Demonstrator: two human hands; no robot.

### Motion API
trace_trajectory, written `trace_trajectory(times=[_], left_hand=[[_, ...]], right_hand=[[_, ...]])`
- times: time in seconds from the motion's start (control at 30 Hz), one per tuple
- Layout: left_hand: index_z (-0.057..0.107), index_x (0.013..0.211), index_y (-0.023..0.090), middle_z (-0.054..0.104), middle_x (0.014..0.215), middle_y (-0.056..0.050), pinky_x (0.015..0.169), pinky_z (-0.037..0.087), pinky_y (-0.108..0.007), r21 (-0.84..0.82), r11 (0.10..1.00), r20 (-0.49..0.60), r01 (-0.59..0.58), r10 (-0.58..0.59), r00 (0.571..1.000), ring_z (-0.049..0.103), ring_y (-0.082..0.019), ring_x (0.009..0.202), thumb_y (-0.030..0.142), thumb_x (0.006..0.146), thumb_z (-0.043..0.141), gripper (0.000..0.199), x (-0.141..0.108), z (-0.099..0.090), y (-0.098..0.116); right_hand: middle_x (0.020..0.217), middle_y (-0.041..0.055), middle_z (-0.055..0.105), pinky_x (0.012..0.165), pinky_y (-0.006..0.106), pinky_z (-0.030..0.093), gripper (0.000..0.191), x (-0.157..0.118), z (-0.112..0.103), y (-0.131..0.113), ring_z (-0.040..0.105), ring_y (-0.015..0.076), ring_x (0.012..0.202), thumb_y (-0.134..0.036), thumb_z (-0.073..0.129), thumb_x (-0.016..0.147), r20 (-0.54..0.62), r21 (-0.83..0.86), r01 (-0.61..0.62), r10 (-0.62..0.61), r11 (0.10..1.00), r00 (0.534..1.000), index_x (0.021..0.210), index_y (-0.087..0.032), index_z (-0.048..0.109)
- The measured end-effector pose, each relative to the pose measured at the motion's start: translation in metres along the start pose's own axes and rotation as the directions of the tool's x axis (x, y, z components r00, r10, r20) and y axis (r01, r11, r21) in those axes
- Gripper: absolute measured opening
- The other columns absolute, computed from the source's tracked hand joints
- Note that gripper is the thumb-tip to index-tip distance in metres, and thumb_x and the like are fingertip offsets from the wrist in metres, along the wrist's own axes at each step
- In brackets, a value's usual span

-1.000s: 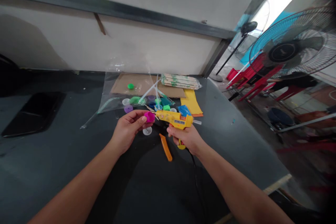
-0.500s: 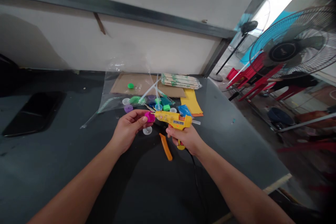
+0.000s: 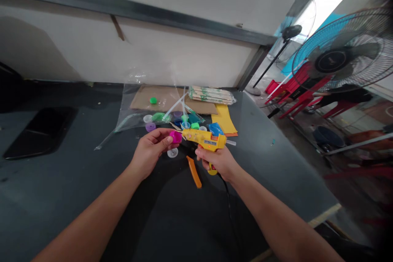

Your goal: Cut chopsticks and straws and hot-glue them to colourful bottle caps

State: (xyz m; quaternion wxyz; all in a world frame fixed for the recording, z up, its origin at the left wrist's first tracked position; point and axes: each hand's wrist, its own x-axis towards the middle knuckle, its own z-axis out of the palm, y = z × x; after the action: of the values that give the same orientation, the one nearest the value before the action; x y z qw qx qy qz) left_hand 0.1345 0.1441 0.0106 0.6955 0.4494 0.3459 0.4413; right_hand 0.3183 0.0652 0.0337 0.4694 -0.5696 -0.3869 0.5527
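Between the thumb and fingers of my left hand [image 3: 151, 150] is a small magenta cap [image 3: 176, 137]. My right hand [image 3: 218, 159] is wrapped round the handle of a yellow glue gun [image 3: 204, 138], whose nozzle points left and is at the cap's upper right edge. A clear glue stick [image 3: 231, 142] pokes out of the gun's back. Below the gun lies an orange cutter [image 3: 194, 172]. A white round cap [image 3: 172, 152] rests under the magenta one. Behind my hands are a purple cap [image 3: 150, 127] and several green, blue and white ones.
A clear plastic bag [image 3: 129, 110] partly covers brown cardboard [image 3: 199, 107]. Beside it are packed wooden sticks [image 3: 211, 95] and yellow sheets [image 3: 226, 118]. A black phone [image 3: 39, 133] lies at the left. A fan [image 3: 334, 60] and red chairs stand beyond the table's right side.
The glue gun in my right hand has shifted very slightly to the right. The magenta cap has tilted a little in my left fingers.
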Motion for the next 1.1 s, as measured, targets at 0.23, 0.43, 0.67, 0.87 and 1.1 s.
trace_trajectory(times=[0.23,0.43,0.67,0.87,1.1], left_hand=[[0.069,0.093,0.015,0.073,0.089,-0.006,0.082,0.057,-0.034,0.009,1.000,0.000,0.008,-0.008,1.000,0.069,-0.019,0.084,0.031,0.069,0.078,0.030,-0.0009,0.0007,0.0003],[0.069,0.095,0.014,0.073,0.091,-0.007,0.082,0.057,-0.034,0.006,1.000,-0.013,-0.005,0.005,1.000,0.069,-0.019,0.085,0.030,0.069,0.077,0.031,0.0002,0.0004,0.0009],[0.069,0.095,0.014,0.073,0.093,-0.008,0.084,0.057,-0.035,0.018,1.000,-0.012,-0.008,0.008,1.000,0.069,-0.020,0.086,0.031,0.069,0.078,0.033,-0.0005,-0.0009,-0.0003],[0.069,0.095,0.015,0.073,0.091,-0.007,0.083,0.057,-0.034,0.012,1.000,-0.007,-0.005,0.006,1.000,0.070,-0.019,0.085,0.030,0.070,0.077,0.031,0.0004,-0.0004,0.0002],[0.069,0.095,0.016,0.074,0.092,-0.007,0.083,0.057,-0.033,0.009,1.000,-0.008,-0.008,0.008,1.000,0.070,-0.019,0.085,0.030,0.069,0.078,0.031,0.0003,-0.0016,0.0003]], right_hand=[[0.059,-0.0031,0.056,0.035,0.019,0.029,0.023,-0.0018,0.0003,-0.0011,0.041,0.0041,0.037,-0.034,0.069,0.067,0.020,0.001,-0.002,0.002,1.000,1.000,0.073,-0.017,0.055],[0.059,-0.0032,0.057,0.035,0.019,0.030,0.024,-0.0015,0.0001,0.0002,0.042,0.0039,0.036,-0.036,0.070,0.067,0.019,0.004,0.006,-0.006,1.000,1.000,0.073,-0.017,0.055],[0.059,-0.0030,0.057,0.035,0.020,0.032,0.023,-0.0014,-0.0001,-0.0001,0.042,0.0045,0.037,-0.035,0.070,0.066,0.027,-0.012,-0.001,0.002,1.000,1.000,0.072,-0.018,0.055],[0.057,-0.0035,0.056,0.036,0.020,0.032,0.023,-0.0025,0.0011,-0.0019,0.041,0.0041,0.035,-0.034,0.070,0.065,0.039,-0.030,-0.015,0.016,0.999,0.999,0.070,-0.017,0.055],[0.059,-0.0026,0.057,0.036,0.020,0.031,0.023,-0.0032,0.0008,-0.0021,0.042,0.0042,0.036,-0.033,0.070,0.066,0.043,-0.019,0.001,0.000,1.000,0.999,0.071,-0.017,0.056]])
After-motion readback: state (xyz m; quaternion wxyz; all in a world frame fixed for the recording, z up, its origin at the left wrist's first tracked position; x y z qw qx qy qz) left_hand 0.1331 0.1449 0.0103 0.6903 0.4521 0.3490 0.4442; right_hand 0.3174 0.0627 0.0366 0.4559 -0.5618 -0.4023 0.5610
